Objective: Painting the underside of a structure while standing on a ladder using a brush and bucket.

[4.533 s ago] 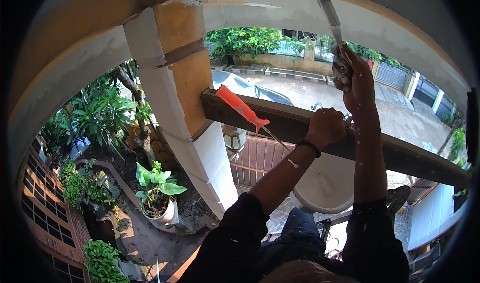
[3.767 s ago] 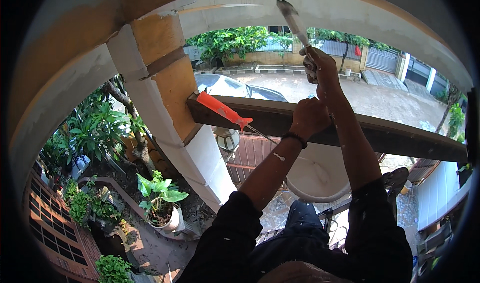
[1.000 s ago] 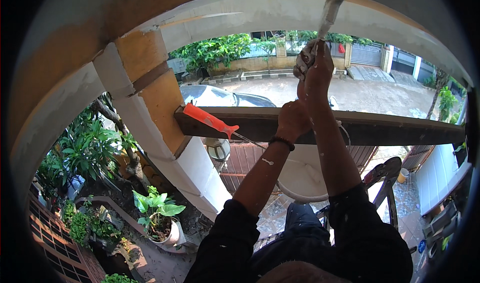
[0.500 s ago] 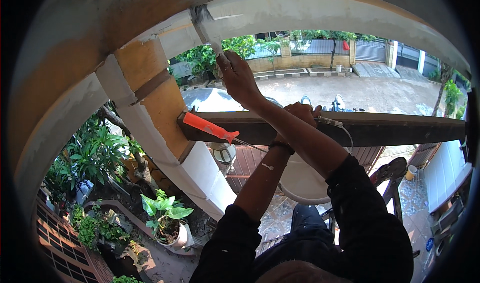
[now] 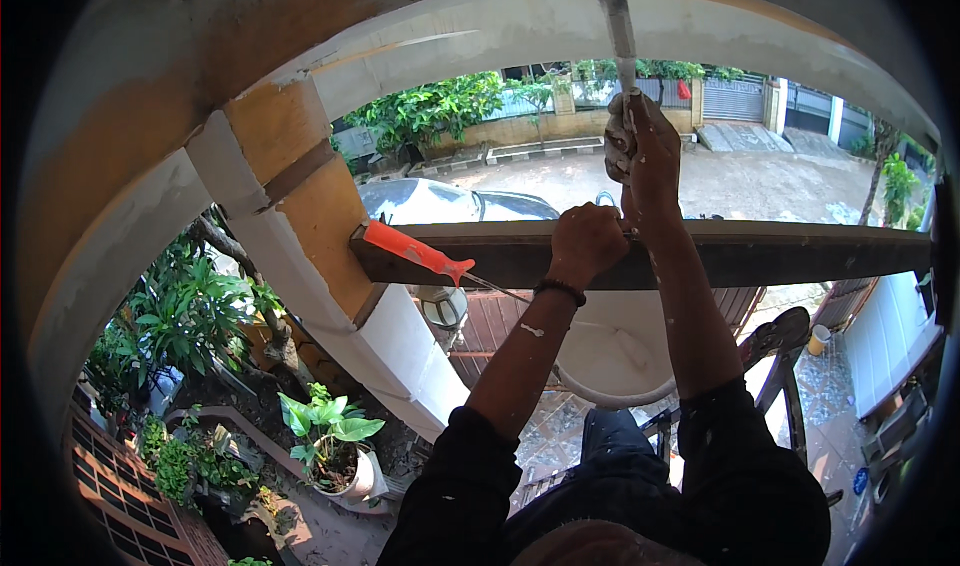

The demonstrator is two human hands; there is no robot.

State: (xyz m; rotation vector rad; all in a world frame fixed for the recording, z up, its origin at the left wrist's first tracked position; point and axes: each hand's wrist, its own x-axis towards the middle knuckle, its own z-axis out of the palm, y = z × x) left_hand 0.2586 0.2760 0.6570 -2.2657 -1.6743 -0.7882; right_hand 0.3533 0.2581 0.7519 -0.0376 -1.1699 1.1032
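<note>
Above beam (image 5: 800,253), grasping likely light, soft-bristled brush (image 5: 616,28) by handle (image 5: 627,74) with right hand (image 5: 652,161); at beam, clenching left hand (image 5: 588,244), perhaps empty.

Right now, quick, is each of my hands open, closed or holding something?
Left hand: closed in a fist at the dark beam; anything inside is hidden.
Right hand: closed, holding the paintbrush.
</note>
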